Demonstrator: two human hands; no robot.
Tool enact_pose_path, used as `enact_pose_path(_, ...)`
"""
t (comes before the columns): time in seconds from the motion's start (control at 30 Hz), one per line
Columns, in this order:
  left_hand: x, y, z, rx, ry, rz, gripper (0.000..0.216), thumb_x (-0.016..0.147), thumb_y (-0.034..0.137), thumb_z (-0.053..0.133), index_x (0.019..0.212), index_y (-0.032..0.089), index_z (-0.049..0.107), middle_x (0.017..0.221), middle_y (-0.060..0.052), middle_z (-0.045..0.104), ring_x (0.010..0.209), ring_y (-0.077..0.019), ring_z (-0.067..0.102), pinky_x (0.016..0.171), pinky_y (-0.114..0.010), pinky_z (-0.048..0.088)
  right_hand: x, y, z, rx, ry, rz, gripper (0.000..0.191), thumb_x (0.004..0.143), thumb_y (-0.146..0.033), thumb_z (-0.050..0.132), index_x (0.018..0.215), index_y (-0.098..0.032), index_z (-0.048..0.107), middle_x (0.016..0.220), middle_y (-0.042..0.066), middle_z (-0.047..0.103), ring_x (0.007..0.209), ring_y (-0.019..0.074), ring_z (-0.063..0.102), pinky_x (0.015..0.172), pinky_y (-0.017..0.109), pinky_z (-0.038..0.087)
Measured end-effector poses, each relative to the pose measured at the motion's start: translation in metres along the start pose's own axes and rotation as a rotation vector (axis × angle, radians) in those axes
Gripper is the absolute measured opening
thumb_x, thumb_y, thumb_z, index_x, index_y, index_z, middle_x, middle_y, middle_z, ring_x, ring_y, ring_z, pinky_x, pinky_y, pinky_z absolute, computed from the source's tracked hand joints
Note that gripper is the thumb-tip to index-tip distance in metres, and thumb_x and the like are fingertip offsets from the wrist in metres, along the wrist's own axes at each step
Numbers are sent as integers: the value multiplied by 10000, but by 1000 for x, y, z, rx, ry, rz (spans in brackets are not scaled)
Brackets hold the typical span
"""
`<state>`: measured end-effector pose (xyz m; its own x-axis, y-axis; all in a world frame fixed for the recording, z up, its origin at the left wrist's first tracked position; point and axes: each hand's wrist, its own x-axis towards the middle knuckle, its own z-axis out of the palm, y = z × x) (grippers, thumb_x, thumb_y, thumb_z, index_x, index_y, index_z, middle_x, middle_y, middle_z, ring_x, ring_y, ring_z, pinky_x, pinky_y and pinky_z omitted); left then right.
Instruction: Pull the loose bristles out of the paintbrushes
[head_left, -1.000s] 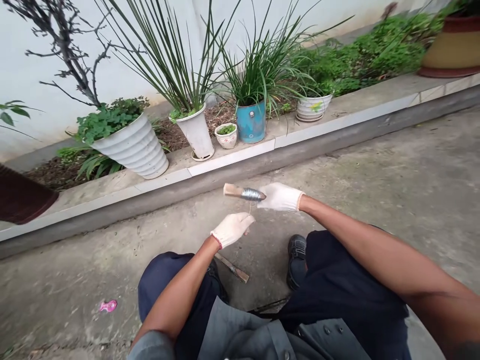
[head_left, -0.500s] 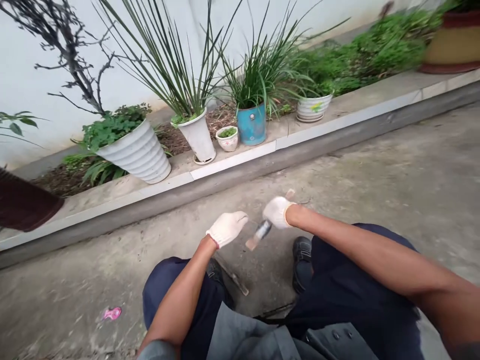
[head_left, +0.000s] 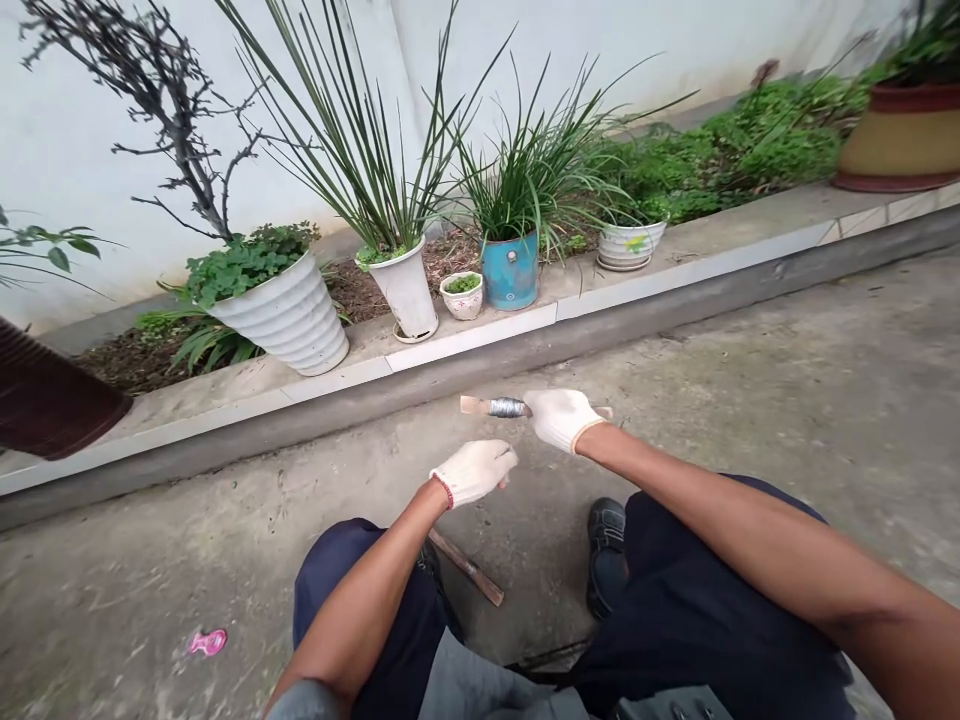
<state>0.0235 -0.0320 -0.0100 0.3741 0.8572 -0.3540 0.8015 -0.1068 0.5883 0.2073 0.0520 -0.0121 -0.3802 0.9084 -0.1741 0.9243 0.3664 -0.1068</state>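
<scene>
My right hand (head_left: 561, 418), in a white knitted glove, is wrapped round a wooden stick (head_left: 474, 405) held nearly level above the concrete. Silvery wire (head_left: 508, 407) is wound in a tight coil round the stick, just left of that fist. Lower and to the left, my gloved left hand (head_left: 476, 472) has its fingers pinched together. A faint strand showed at its fingertips a moment ago; the strand itself is too thin to make out now. Another wooden stick (head_left: 469, 568) lies on the ground between my shoes, below the left hand.
A tiled ledge (head_left: 465, 350) runs across ahead, bearing a ribbed white pot (head_left: 296, 315), a tall white pot (head_left: 409, 290), a small pot (head_left: 463, 303) and a blue pot (head_left: 510, 275). A pink object (head_left: 208, 642) lies on the concrete at lower left. My shoe (head_left: 606, 550) stands at right.
The wire-wound stick has turned from a steep slant to nearly level, its coiled end swinging up and left with my right hand. My left hand has shifted slightly right and down.
</scene>
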Motion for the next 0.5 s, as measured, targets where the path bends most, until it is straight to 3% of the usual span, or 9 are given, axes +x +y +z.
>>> enact_pose_path(0.17,12,-3,-21,124,-34,63,320,984,346,431,738,212,586,675,-2,642,617,-154,579,622,-253,399,0,-1,6,-239,-102,-81,327,873,-66,535,1081,-71,788,1038,270,756,1030,352,738,832,399,517)
enact_pose_path(0.23,16,-6,-34,191,-24,120,308,973,349,460,740,208,606,670,0,629,621,-153,559,627,-259,387,-6,1,6,-256,-230,-190,282,802,-74,625,1016,-102,808,990,233,770,990,337,742,814,378,513)
enact_pose_path(0.33,20,-12,-49,92,-73,102,289,954,372,499,774,198,643,646,11,618,589,-143,544,592,-252,383,-17,8,1,-172,-386,-441,263,749,-140,670,970,-183,806,909,125,778,851,260,731,724,309,477)
enact_pose_path(0.4,23,-16,-52,-50,-123,67,303,937,421,542,776,186,644,641,11,624,563,-134,541,565,-241,391,-19,13,-5,-16,-375,-517,202,786,-244,660,940,-209,786,849,60,761,761,211,693,662,274,433)
enact_pose_path(0.5,32,-20,-48,-178,-138,64,350,942,491,543,845,173,650,683,-5,662,540,-121,556,546,-228,411,-10,20,-13,266,-227,-410,285,815,-402,665,998,-203,758,864,25,753,773,186,666,646,243,404)
